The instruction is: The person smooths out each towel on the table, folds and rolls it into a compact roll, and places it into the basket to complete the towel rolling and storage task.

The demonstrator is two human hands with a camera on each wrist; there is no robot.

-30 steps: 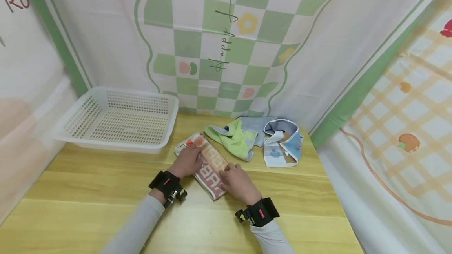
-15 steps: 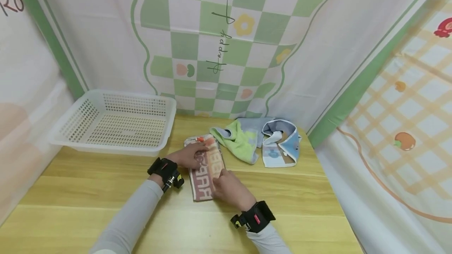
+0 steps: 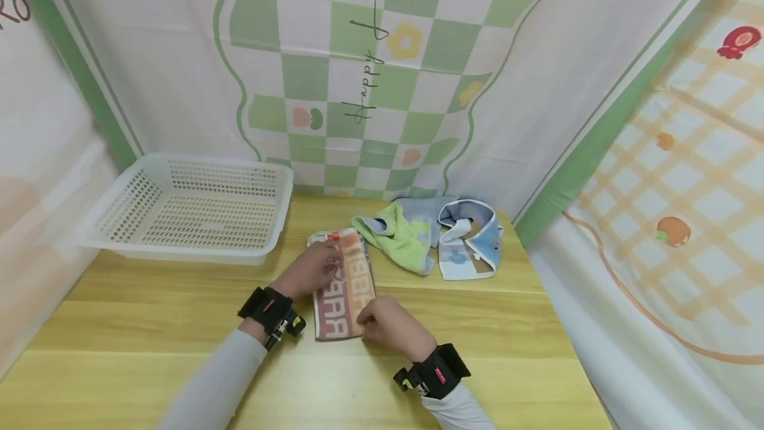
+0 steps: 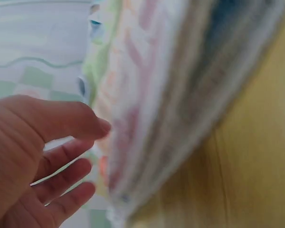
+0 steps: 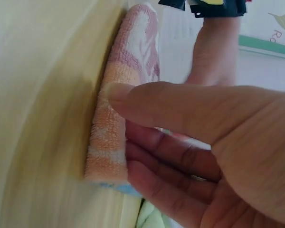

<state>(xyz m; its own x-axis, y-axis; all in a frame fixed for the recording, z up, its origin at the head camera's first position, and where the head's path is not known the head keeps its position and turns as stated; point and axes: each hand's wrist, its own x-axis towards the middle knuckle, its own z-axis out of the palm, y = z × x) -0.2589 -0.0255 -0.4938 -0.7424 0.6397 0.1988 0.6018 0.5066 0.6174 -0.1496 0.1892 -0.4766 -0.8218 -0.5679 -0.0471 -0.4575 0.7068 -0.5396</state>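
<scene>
A folded towel in orange, purple and white lies flat on the table, its long sides running away from me. My left hand rests over its far left part; in the left wrist view the thumb is stretched toward the towel's edge and the fingers are spread apart. At the near right corner is my right hand, thumb against the towel's folded edge and fingers bent at the corner. The right wrist view shows that corner between thumb and fingers. The towel's underside is hidden.
A white perforated basket stands at the back left. Behind the towel on the right lie a crumpled green and grey cloth and a blue, white and brown cloth. A patterned curtain closes off the table's back.
The towel has turned from a slant to nearly straight. My left hand has shifted a little left and lies looser on it; my right hand has stayed at the near right corner.
</scene>
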